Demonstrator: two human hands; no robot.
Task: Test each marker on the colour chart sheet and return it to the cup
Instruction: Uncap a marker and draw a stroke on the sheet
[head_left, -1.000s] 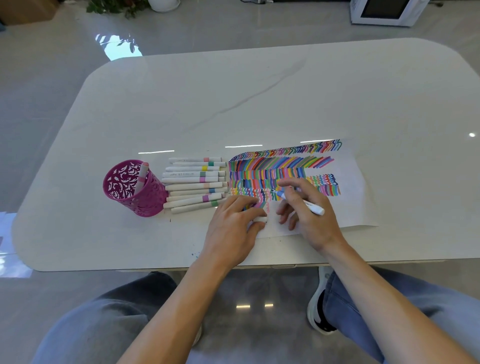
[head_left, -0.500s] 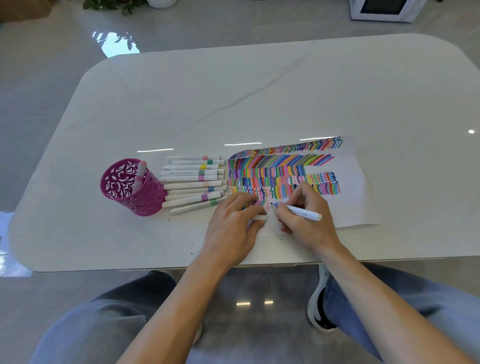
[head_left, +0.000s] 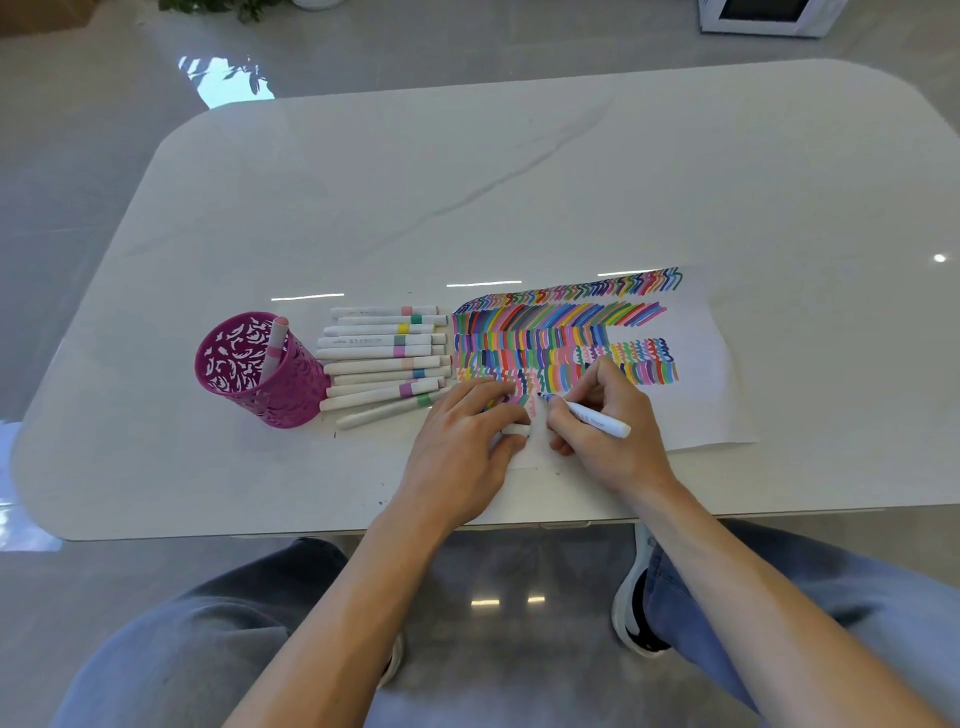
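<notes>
The landmark adopted for all positions is the pink perforated cup (head_left: 260, 371); it stands upright on the white table (head_left: 519, 182), to the left of everything else in the work.

Nearest the wearer, the left hand (head_left: 457, 441) is laid palm down on the near left corner of the colour chart sheet (head_left: 696, 374), to the right of the cup; its fingers are curled and a small white piece, judged to be the marker's cap (head_left: 515, 429), shows under its fingertips, though a firm hold on it cannot be confirmed. Just to the right of it, and farther from the cup, the right hand (head_left: 608, 421) is closed in a writing grip on the uncapped marker (head_left: 592, 417); the tip is at the paper beside the lowest row of squiggles; the marker's long axis runs from the tip, which points toward the cup, down and away to the right.

Beyond the hands, between the cup and the sheet, a row of capped markers (head_left: 384, 358) is laid side by side, long axes running across from the cup toward the sheet; one pink-banded marker (head_left: 274, 345) stands tilted inside the cup.

The coming return is judged to turn on one relation: the cup lies well to the left of the right hand, past the left hand and the row; the left hand is the nearer; capping is judged necessary first.
</notes>
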